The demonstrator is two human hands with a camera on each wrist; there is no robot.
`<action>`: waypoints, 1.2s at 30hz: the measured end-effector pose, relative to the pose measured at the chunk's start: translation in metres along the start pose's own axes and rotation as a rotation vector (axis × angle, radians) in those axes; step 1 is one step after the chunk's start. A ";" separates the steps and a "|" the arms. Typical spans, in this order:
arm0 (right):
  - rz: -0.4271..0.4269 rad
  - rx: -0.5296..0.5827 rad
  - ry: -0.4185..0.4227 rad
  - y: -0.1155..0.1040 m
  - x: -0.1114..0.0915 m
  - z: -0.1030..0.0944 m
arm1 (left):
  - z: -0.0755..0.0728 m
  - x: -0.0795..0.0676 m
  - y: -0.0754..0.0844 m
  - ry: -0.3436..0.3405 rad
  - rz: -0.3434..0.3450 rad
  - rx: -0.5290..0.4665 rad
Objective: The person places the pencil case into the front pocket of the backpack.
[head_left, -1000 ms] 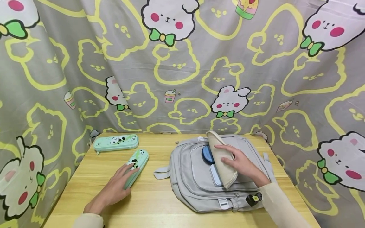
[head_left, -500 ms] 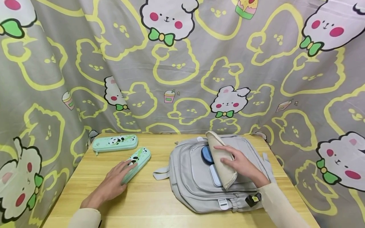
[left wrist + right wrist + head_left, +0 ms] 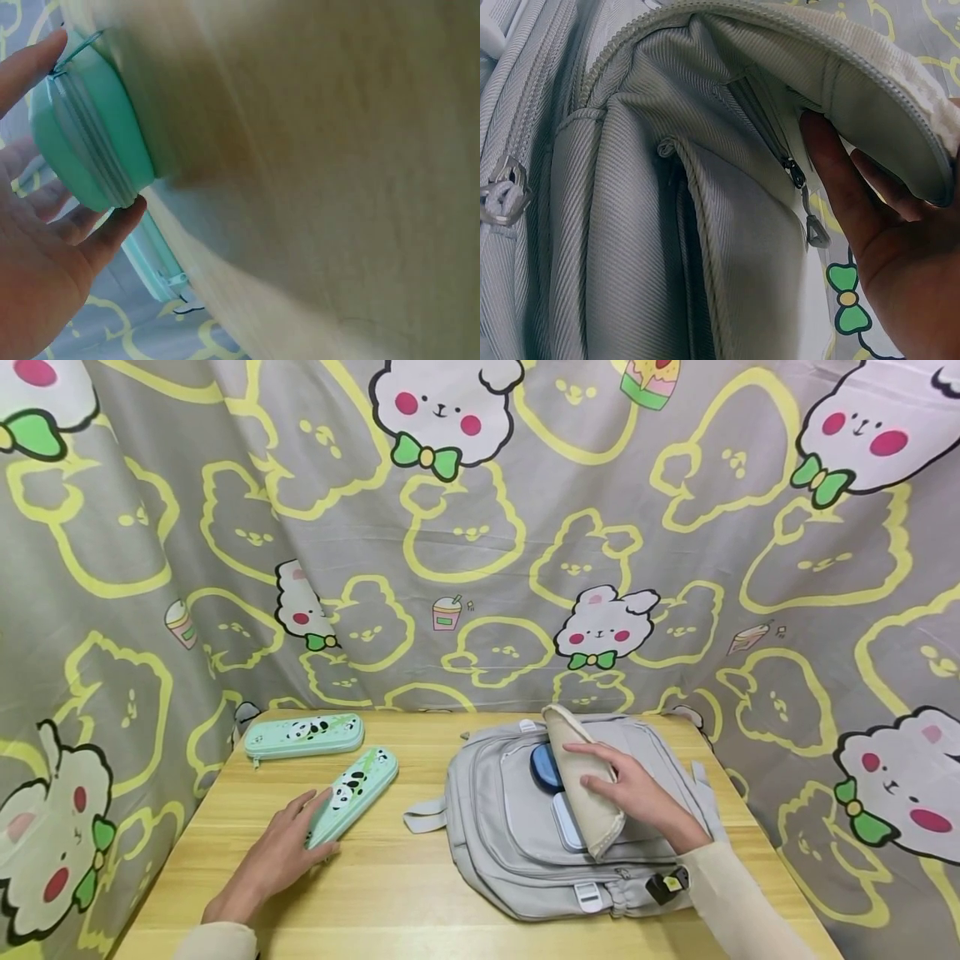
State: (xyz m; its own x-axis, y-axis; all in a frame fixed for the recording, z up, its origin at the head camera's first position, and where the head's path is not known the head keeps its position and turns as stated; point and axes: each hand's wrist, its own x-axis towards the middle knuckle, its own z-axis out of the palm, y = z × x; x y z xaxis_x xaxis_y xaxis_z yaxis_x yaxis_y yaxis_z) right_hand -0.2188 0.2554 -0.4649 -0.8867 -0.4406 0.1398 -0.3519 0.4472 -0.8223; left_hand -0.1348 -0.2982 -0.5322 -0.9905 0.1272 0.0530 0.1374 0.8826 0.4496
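A mint-green zip pencil case (image 3: 352,797) with a panda print lies slantwise on the wooden table. My left hand (image 3: 273,852) grips its near end, the thumb on one side and the fingers on the other. In the left wrist view, the thumb sits by the zip pull of the pencil case (image 3: 94,127). On the right lies a grey backpack (image 3: 487,827) with its front flap (image 3: 581,781) raised. My right hand (image 3: 637,789) rests against this flap with its fingers fairly straight and spread. The right wrist view shows the backpack's unzipped pocket (image 3: 735,225) beside the fingers.
A second mint panda pencil case (image 3: 303,737) lies at the table's back left. A dark blue rounded thing (image 3: 545,768) and a pale blue one (image 3: 567,822) show beside the flap. A strap loop (image 3: 425,816) sticks out left of the backpack. A patterned curtain (image 3: 480,568) surrounds the table.
My left hand has slid back from the top of the nearer pencil case to its near end, and that case has turned slightly. The right hand and flap stay put.
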 end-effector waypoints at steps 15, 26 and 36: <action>0.008 0.010 0.000 0.001 0.000 0.000 | 0.007 -0.006 -0.012 0.041 0.019 -0.029; -0.004 0.008 -0.001 0.000 0.000 0.001 | 0.007 -0.008 -0.015 0.081 0.038 -0.034; -0.012 0.009 -0.001 0.003 0.000 0.001 | 0.003 -0.009 -0.015 0.133 0.019 -0.062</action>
State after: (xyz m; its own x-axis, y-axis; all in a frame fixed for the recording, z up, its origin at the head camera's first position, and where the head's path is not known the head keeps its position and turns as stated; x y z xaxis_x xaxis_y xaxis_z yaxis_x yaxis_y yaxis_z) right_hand -0.2198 0.2556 -0.4677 -0.8822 -0.4468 0.1487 -0.3595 0.4349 -0.8256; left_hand -0.1283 -0.3118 -0.5419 -0.9809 0.0790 0.1777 0.1593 0.8504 0.5014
